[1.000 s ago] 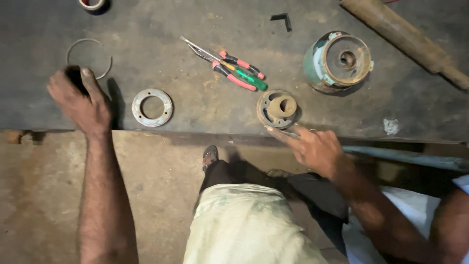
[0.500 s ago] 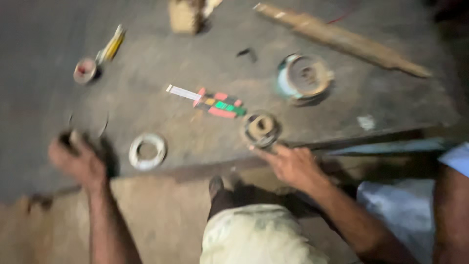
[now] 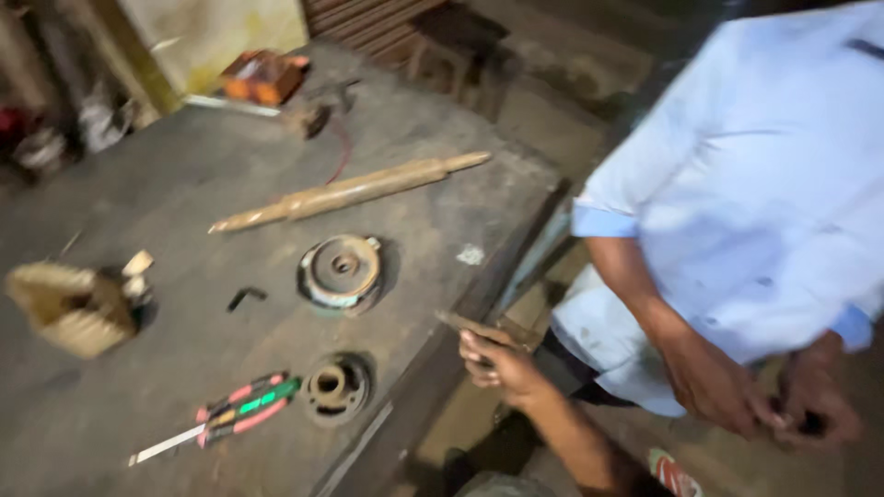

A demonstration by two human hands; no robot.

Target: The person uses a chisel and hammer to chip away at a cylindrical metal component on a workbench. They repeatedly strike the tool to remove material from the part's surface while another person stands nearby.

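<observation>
On the table [image 3: 184,184], the housing [image 3: 341,270] sits central. The rod [image 3: 350,191] lies at its 12 o'clock, the hex key [image 3: 246,296] at 9, the flange [image 3: 336,387] at 6. Screwdrivers [image 3: 235,411] lie at the flange's 9 o'clock. The right hand [image 3: 497,364] is off the table edge, at the flange's 3 o'clock.

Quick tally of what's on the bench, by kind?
Round metal housing parts: 2
Screwdrivers: 2
Long wooden roller: 1
Small black hex key: 1
Tan finned part: 1
Orange box: 1
Total: 8
</observation>
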